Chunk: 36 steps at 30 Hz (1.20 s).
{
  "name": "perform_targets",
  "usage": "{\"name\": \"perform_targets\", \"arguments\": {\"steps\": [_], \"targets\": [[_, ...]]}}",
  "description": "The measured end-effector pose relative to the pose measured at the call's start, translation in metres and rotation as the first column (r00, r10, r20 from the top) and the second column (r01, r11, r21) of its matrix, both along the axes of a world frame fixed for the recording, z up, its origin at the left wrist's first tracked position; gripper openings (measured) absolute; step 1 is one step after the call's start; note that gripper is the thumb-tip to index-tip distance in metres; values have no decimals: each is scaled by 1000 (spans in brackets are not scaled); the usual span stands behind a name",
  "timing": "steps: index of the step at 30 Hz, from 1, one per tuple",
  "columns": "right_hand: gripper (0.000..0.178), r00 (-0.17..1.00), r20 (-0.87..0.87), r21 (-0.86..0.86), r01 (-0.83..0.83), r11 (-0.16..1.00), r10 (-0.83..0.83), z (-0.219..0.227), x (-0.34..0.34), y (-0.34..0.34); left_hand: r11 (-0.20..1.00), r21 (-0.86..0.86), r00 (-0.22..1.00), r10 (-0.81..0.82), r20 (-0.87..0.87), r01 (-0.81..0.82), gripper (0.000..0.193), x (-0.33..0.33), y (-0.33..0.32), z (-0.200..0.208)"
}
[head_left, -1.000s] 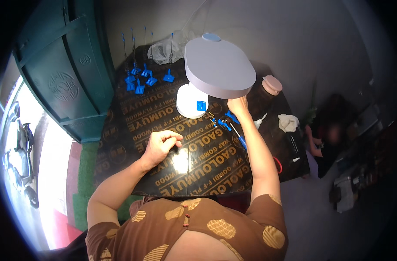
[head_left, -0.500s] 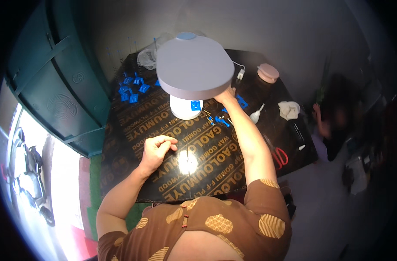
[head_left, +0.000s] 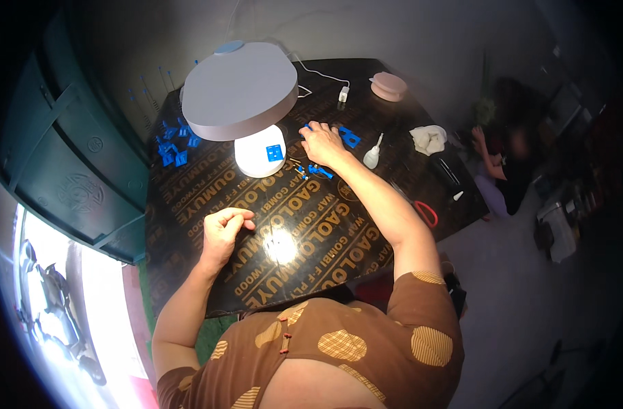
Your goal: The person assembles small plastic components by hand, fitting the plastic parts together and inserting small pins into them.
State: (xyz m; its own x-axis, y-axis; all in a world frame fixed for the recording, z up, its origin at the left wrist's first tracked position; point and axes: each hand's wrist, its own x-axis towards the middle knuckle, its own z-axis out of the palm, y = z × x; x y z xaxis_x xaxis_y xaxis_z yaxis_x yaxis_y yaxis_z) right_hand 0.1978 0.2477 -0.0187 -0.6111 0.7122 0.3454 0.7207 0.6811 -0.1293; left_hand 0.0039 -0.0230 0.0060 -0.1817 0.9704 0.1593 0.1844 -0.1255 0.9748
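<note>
My left hand (head_left: pixel 224 232) hovers over the near left part of the dark table, its fingers loosely curled and nothing visible in them. Farther off, my right hand (head_left: pixel 323 144) reaches down to the tabletop with bent, parted fingers. A bit of blue shows at its fingertips, partly hidden by them. Just right of these fingers lies a flat blue plastic piece (head_left: pixel 350 137). Several small blue parts (head_left: pixel 319 171) lie below my right wrist. On the white round lamp base (head_left: pixel 246 160) rests a square blue plate (head_left: pixel 275 153), beneath the wide grey lamp head (head_left: pixel 240 92).
Several blue pieces (head_left: pixel 167 151) cluster at the table's left edge. To the right are a white dropper bottle (head_left: pixel 372 157), a crumpled white cloth (head_left: pixel 428 140), red-handled scissors (head_left: pixel 426 213) and a pink round case (head_left: pixel 388 86). Another person (head_left: pixel 509 160) sits beyond the right edge.
My right hand has come out from behind the lamp head and now shows over the blue parts. The whole view has shifted, so lamp and table appear farther left. My left hand stays curled.
</note>
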Motion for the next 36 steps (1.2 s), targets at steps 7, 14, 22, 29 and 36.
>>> {"name": "perform_targets", "arguments": {"steps": [7,14,22,29,36], "targets": [[33,995,-38,59,92,994,-90,13,-6,1,1000,23,1000,4,15,-4,20,-2,1,-5],[32,987,1,168,160,973,-163,5,-18,17,1000,12,1000,15,20,-15,20,-5,2,-3],[30,976,170,-16,139,990,-134,14,-26,29,1000,-17,998,12,58,-11,19,-2,0,-3],[35,996,86,-225,42,973,-23,2,-23,67,999,-37,1000,9,8,-9,20,-4,-4,-1],[52,996,91,-339,13,941,19,7,-20,70,999,-39,1000,23,5,-22,22,-3,-4,0]]}}
